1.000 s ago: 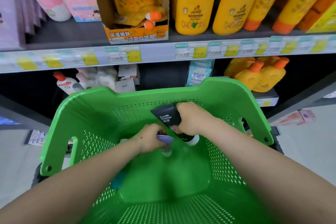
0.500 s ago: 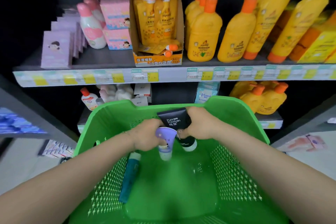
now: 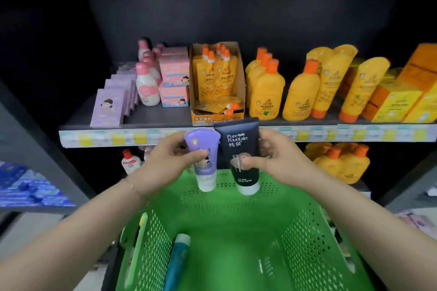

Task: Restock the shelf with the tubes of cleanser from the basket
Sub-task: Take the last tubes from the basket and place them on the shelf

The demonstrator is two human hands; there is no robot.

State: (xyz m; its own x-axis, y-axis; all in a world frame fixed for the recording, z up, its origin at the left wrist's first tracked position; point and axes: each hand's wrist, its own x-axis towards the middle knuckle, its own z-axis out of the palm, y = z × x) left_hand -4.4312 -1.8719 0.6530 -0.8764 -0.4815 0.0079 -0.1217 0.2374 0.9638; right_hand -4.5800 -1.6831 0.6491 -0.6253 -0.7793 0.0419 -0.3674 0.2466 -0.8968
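Gripping is done at mid-body on both sides: the purple tube (image 3: 204, 149) is pinched by the left hand (image 3: 165, 159), thumb across the front, and the dark tube (image 3: 241, 149) is clasped by the right hand (image 3: 282, 160) the same way. Both are held upright w/ caps down & crimped ends up, side by side and just about touching. Labels are turned toward the wearer, prob. so that brand & type can be read before a slot is picked. They are raised above the far rim of the green basket (image 3: 305, 231), level w/ the price strip (image 3: 118, 138) on the shelf (image 3: 156, 117) edge, i.e. clear of the basket but not yet set down. One teal tube (image 3: 178, 261) lies on the basket floor by the left wall, so approx. a third of the visible load is yet to be lifted. On the shelf board, bare room is seen at front left, btwn the purple boxes (image 3: 108, 107) and the carton of pouches (image 3: 216, 82); the right side is packed w/ yellow bottles (image 3: 267, 95). A cap-down stand is judged likely, since the flat caps give a base.
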